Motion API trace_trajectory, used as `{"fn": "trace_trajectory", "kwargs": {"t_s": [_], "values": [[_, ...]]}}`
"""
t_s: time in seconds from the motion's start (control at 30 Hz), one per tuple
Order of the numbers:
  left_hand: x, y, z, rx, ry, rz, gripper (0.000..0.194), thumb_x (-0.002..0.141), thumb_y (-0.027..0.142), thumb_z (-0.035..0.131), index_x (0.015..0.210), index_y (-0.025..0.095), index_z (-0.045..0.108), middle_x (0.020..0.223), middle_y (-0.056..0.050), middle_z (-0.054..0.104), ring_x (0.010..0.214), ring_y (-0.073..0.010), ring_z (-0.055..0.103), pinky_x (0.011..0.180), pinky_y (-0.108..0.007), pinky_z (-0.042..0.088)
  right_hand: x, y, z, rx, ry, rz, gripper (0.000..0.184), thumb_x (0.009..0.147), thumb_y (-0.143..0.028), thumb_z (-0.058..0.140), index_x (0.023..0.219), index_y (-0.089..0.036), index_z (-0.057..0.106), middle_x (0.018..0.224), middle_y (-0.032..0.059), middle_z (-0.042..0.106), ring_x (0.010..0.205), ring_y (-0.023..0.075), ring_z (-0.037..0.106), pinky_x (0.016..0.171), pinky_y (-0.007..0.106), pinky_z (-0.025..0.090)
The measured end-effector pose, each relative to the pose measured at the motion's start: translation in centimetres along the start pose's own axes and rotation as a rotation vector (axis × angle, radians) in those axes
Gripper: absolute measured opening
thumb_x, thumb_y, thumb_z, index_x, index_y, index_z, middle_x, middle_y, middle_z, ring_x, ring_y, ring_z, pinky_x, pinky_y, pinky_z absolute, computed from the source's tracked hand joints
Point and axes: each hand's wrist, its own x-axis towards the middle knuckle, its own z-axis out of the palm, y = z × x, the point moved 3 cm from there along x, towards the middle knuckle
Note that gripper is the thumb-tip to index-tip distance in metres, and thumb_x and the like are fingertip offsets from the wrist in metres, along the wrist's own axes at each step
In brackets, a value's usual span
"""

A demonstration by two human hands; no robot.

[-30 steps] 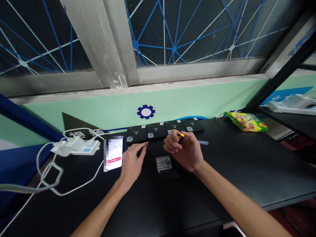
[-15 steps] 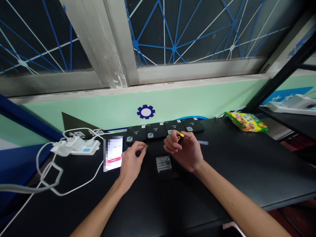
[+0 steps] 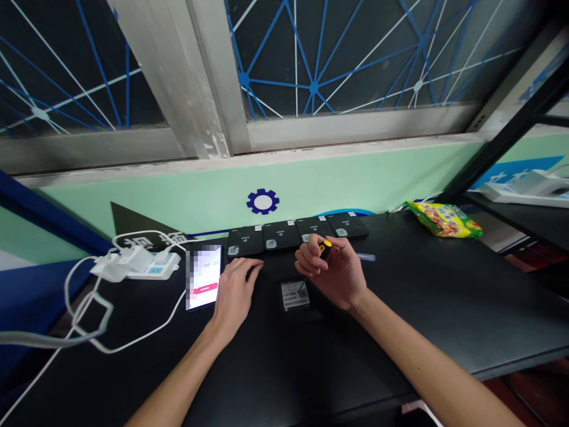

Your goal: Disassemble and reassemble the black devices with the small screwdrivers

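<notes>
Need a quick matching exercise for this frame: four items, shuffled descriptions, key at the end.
Items
1. Thin-shafted tool
2. Phone
3. Snack bag
4. Power strip on the left

Descriptions
A. Yellow and green, near the wall, on the right
B. White, with plugs in it
C. Gripped in the right hand
D. Lit up, next to the left hand

Pairs
1-C
2-D
3-A
4-B

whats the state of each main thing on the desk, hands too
Screwdriver: held, shaft pointing down
Right hand: closed around the screwdriver
Labelled box: printed side up
Left hand: nearly closed, whether holding anything unclear
Phone: screen lit
Four black boxes: in a row
Power strip: plugs fitted
Yellow bag: lying down, whether opened unclear
</notes>
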Motion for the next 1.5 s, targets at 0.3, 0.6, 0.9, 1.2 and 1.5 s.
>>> {"fn": "trace_trajectory", "kwargs": {"t_s": [0.3,0.6,0.9,1.2,1.5], "values": [[0.1,-0.8,0.8,0.076,-0.050,0.023,0.016,0.106,0.018,0.056,0.102,0.022,0.071,0.101,-0.007,0.071,0.098,-0.0293,0.068,0.087,-0.042,0.052,0.1,-0.1,0.0,-0.004,-0.001,0.002,0.031,0.096,-0.039,0.058,0.070,-0.022,0.058,0.061,-0.0034,0.029,0.060,0.0175,0.022,0.060,0.031,0.035],[0.2,-0.1,0.5,0.071,-0.014,0.003,0.014,0.108,0.027,0.059,0.110,0.023,0.072,0.097,-0.006,0.069,0.093,-0.0272,0.068,0.081,-0.039,0.054,-0.1,0.1,0.0,-0.008,-0.003,0.003,0.032,0.097,-0.038,0.057,0.071,-0.022,0.059,0.061,-0.0035,0.029,0.061,0.0175,0.022,0.061,0.031,0.034],[-0.8,2.3,0.6,0.050,-0.212,-0.063,0.034,0.094,0.054,0.075,0.113,0.026,0.073,0.067,0.005,0.059,0.059,-0.0181,0.060,0.054,-0.029,0.042,-0.1,-0.1,0.0,-0.034,0.002,-0.004,0.031,0.097,-0.040,0.057,0.070,-0.023,0.057,0.061,-0.0039,0.028,0.060,0.0175,0.021,0.060,0.031,0.034],[-2.0,3.9,1.7,-0.021,-0.360,-0.036,0.057,0.084,0.067,0.082,0.121,0.025,0.071,0.080,0.001,0.066,0.066,-0.0206,0.063,0.060,-0.032,0.045,-0.3,0.1,0.8,-0.071,-0.024,-0.033,0.041,0.106,-0.046,0.059,0.073,-0.022,0.062,0.067,-0.0028,0.030,0.063,0.0176,0.026,0.060,0.029,0.036],[-3.1,5.4,2.4,-0.061,-0.375,-0.051,0.053,0.080,0.066,0.085,0.110,0.026,0.069,0.071,0.005,0.060,0.059,-0.0189,0.061,0.060,-0.031,0.041,-0.7,1.7,0.7,-0.209,-0.137,-0.045,0.036,0.106,-0.046,0.064,0.083,-0.018,0.069,0.074,-0.0003,0.047,0.067,0.0161,0.040,0.065,0.031,0.041]]}}
